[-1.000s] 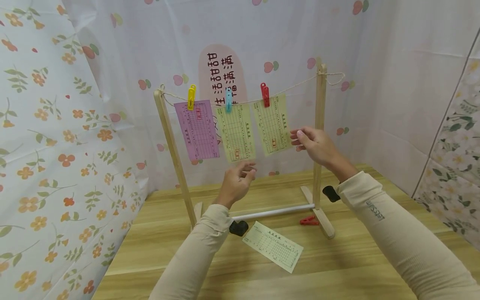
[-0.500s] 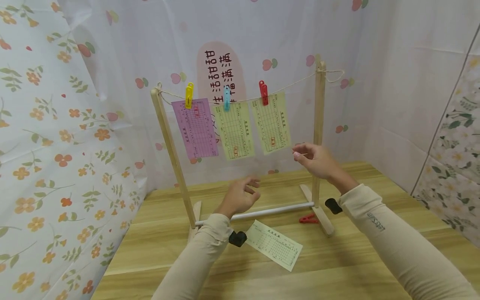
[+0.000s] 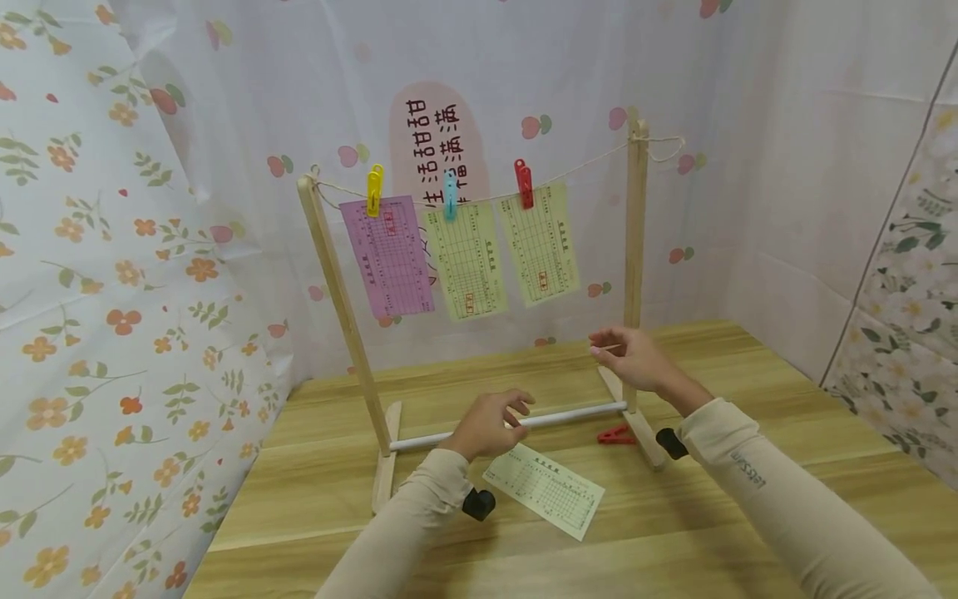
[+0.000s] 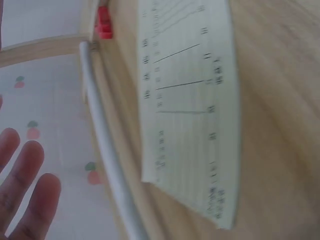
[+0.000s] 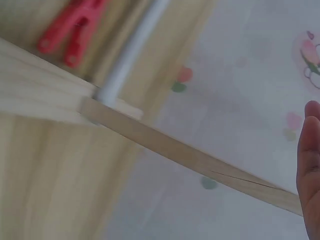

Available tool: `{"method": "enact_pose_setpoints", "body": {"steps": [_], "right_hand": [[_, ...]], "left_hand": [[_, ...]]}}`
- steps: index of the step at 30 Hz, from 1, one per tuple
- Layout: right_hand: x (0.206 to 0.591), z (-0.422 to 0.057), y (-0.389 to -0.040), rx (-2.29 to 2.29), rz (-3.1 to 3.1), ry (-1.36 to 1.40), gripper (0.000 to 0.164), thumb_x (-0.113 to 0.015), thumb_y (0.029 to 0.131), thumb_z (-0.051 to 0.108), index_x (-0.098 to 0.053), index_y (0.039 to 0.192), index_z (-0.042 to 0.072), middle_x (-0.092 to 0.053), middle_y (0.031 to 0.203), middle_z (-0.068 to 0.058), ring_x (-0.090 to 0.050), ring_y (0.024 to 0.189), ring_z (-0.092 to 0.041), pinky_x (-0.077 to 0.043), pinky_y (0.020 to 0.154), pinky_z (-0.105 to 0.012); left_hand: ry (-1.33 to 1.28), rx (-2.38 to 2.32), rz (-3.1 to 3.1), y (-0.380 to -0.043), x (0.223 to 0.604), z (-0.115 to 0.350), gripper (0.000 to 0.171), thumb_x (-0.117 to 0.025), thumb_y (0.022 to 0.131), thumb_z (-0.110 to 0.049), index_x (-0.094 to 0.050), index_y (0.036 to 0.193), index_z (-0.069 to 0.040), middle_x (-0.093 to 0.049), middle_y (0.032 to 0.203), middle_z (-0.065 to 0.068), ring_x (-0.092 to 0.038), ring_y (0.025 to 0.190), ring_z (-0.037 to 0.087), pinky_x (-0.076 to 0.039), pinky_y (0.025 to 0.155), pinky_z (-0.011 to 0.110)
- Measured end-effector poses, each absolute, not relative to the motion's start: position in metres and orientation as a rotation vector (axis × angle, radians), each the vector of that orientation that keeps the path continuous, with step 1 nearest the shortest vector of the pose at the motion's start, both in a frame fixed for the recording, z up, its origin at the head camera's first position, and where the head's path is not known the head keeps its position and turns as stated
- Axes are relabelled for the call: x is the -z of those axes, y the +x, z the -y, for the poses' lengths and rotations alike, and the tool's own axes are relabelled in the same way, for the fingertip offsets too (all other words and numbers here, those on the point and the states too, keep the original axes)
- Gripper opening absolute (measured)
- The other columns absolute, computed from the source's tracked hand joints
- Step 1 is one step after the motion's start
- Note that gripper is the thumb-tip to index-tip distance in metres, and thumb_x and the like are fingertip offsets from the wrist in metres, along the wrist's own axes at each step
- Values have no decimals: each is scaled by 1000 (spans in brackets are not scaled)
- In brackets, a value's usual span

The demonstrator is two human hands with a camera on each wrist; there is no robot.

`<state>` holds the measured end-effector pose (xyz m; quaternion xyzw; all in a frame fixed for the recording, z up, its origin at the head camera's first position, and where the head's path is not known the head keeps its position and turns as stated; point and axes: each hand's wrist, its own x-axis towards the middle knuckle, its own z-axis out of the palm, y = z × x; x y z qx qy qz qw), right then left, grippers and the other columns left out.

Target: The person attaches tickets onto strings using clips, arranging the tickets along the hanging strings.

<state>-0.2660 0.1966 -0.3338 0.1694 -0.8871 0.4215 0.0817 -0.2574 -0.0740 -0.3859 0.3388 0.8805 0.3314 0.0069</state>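
My left hand (image 3: 490, 424), fingers relaxed and holding nothing, hovers just above the upper left end of a pale green printed slip (image 3: 550, 495) on the table. In the left wrist view the slip (image 4: 187, 100) lies beside the hand, face up. Near the stand's right post, my right hand (image 3: 632, 358) hangs in the air with loosely bent fingers and nothing in them. A red clothespin (image 3: 616, 435) lies on the table by the right foot, below that hand. Only the edge of the right hand (image 5: 311, 170) shows in the right wrist view.
A wooden stand (image 3: 634, 249) carries a string between two posts, with a white rod (image 3: 569, 414) low across. Purple paper (image 3: 389, 258) hangs under a yellow clothespin (image 3: 375, 191); two green slips (image 3: 467, 266) hang under a blue clothespin (image 3: 451, 195) and a red one.
Both hands have come down from beside the hanging slips toward the table. The right hand has moved away from the edge of the rightmost slip. The hanging papers stay clipped.
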Motion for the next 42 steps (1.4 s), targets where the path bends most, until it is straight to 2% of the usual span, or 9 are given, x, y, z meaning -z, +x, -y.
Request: {"method": "enact_pose_setpoints", "body": {"steps": [8,15,20,24,28,32,36,42], "right_hand": [[369,-199,-264,-1228,2699,527,38,-54,92,24,-53,117,-4,-58,110,-20,-58,95,-33,-51,76,-41],[396,-204,-264,-1198,2765,564,34,-59,89,19,-54,113,-5,-59,105,-19,-56,96,-32,-50,79,-41],[408,-201,-263,-1164,2846,554,39,-64,85,19,-53,112,-6,-59,106,-21,-57,96,-34,-49,78,-43],[413,-199,-260,-1133,2908,544,40,-66,83,18,-53,112,-6,-59,106,-20,-56,97,-34,-48,79,-45],[415,-199,-257,-1075,2937,580,35,-69,80,13,-55,108,-4,-60,103,-22,-60,90,-32,-49,78,-45],[416,-200,-253,-1027,2976,612,34,-71,77,12,-57,105,-2,-59,101,-22,-62,84,-29,-51,75,-43],[416,-200,-251,-1030,2994,640,35,-73,75,10,-57,103,-4,-59,98,-20,-61,83,-28,-51,74,-41],[421,-201,-252,-1011,3005,672,34,-75,70,3,-58,99,-3,-61,91,-17,-61,80,-28,-51,72,-41]], "left_hand": [[1060,-881,-2716,-255,405,71,41,-68,80,-11,-56,119,-9,-60,110,8,-61,83,13,-49,66,20],[1016,-794,-2681,-251,417,67,48,-74,76,-19,-56,120,-11,-59,112,3,-59,88,15,-48,67,20],[1026,-768,-2672,-250,424,65,55,-79,70,-18,-56,120,-12,-60,112,2,-58,87,13,-47,67,19],[1077,-649,-2699,-250,431,63,58,-81,68,-21,-57,120,-14,-58,115,-3,-58,89,10,-46,71,17],[1110,-530,-2735,-250,434,61,61,-82,66,-22,-57,121,-15,-56,120,-6,-57,89,9,-45,73,17],[1128,-377,-2786,-249,435,59,63,-82,64,-27,-57,121,-18,-53,123,-7,-54,102,10,-43,85,20],[1139,-278,-2784,-247,432,58,60,-82,64,-30,-60,118,-19,-57,117,-9,-49,110,10,-40,91,23],[1081,-265,-2747,-245,428,57,58,-82,63,-31,-60,115,-18,-62,101,-5,-55,94,8,-46,78,21]]}}
